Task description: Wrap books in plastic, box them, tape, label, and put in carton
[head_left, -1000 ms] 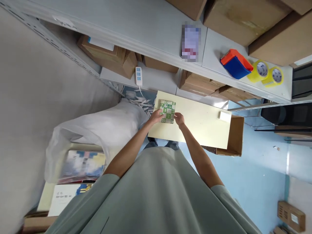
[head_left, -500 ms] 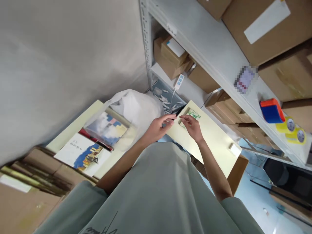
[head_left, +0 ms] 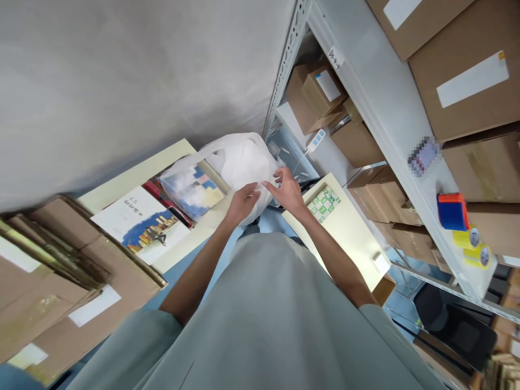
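Note:
A large white plastic bag (head_left: 239, 160) bulges between two pale yellow boards. My left hand (head_left: 242, 201) rests against the bag's near side with fingers curled on the plastic. My right hand (head_left: 287, 189) reaches over to the bag's right edge, fingers spread and touching it. A green and white patterned card (head_left: 324, 203) lies alone on the pale yellow board (head_left: 349, 238) to the right of my right hand. Inside the bag a picture book with blue and white blocks (head_left: 195, 189) shows through the plastic.
A white book with a blue and yellow cover (head_left: 140, 225) lies on the left board. Flat cardboard (head_left: 52, 281) stacks at lower left. A grey metal shelf (head_left: 390, 119) holds cardboard boxes, a blue and orange tape dispenser (head_left: 452, 211) and yellow tape rolls (head_left: 473, 246). A white power strip (head_left: 317, 140) hangs low.
Both hands left the green card, which stays on the board, and moved left to the white bag. The view swung left toward the bag and books.

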Demonstrator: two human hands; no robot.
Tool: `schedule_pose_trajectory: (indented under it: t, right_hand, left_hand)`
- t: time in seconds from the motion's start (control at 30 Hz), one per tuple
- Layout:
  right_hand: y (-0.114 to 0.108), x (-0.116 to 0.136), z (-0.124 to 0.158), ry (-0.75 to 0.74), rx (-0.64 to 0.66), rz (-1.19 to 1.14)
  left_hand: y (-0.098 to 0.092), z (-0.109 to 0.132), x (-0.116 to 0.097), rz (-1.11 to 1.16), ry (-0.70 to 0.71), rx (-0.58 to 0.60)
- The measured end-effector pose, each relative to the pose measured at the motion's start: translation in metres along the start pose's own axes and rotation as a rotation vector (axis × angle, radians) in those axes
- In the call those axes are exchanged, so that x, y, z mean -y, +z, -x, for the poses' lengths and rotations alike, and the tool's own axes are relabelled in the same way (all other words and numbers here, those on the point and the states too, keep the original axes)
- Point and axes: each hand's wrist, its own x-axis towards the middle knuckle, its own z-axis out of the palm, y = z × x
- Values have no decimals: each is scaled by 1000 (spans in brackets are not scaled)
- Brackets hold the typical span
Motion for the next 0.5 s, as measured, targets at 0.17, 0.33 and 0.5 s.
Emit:
schedule_pose_trajectory:
  t: [0.17,0.33,0.5]
  right_hand:
    - [-2,1,-3,32,-22,47]
    - [-25,3,14,38,-70,45]
    - [-37,4,30,38,-89,14]
  left_hand:
    - [12,-4,-8,91,31,157]
    - [0,-36,3,-53,-26,111]
    - [-20,-95,13,-343,-116,-157]
